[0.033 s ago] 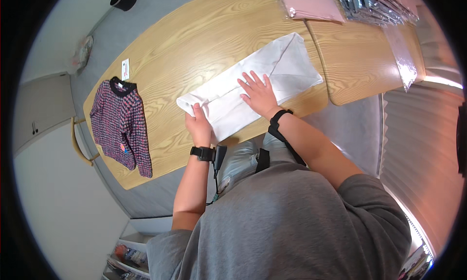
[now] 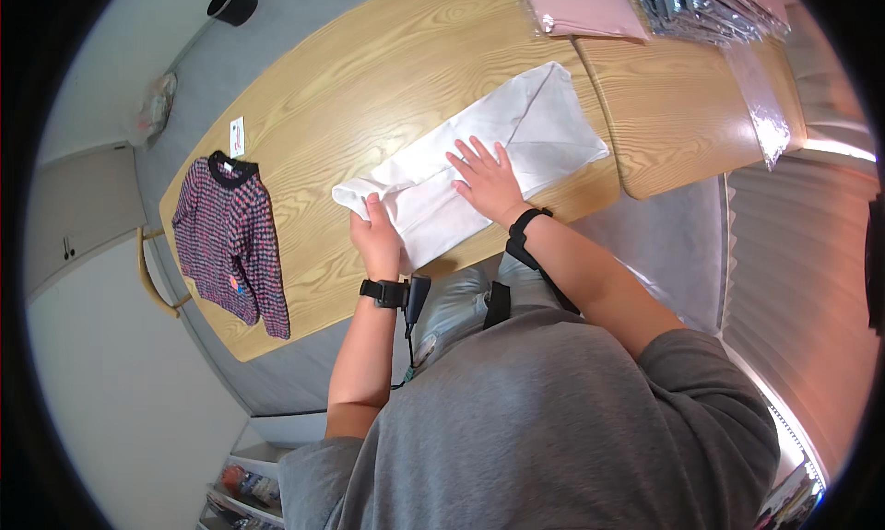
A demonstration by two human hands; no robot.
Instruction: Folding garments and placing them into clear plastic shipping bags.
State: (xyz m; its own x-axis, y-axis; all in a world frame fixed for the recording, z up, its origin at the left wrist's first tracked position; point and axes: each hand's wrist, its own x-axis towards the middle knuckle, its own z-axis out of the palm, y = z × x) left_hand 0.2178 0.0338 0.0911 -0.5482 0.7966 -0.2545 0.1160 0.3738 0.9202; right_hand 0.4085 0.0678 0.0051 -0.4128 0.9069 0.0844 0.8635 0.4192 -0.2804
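A folded white cloth [image 2: 433, 189], perhaps a garment, lies slantwise across the wooden table in front of me. At its left end my left hand [image 2: 376, 240] grips the edge, with the thumb on top and the fingers hidden underneath. That end is slightly raised and curled. My right hand [image 2: 489, 182] lies flat on the middle of the cloth, fingers spread. Diagonal fold lines show on the far right part. To the left, a knitted sweater [image 2: 221, 240] in dark, pink and purple pattern lies with its black collar away from me.
The wooden table [image 2: 369, 97] has a seam on its right. At the back right are a pink packet [image 2: 581, 5] in clear plastic and a pile of bagged items [image 2: 701, 14]. A clear plastic bag [image 2: 761, 115] hangs over the right edge. A small card [image 2: 237, 135] touches the sweater's collar.
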